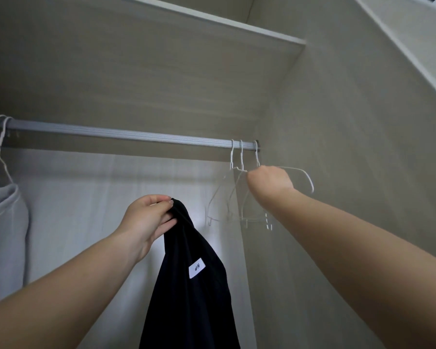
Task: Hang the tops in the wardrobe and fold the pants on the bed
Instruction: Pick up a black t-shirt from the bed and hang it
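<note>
Inside a wardrobe, the left hand [146,217] pinches a black top [189,285] by its edge. The right hand [269,182] grips a white wire hanger [308,178] hooked on the rail [124,135].

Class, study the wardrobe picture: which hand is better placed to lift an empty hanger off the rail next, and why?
The right hand: it already grips a white hanger at the rail's right end. The left hand is busy pinching the black top lower down.

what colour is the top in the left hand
Black, with a small white label; the top hangs from the left hand, head view.
</note>
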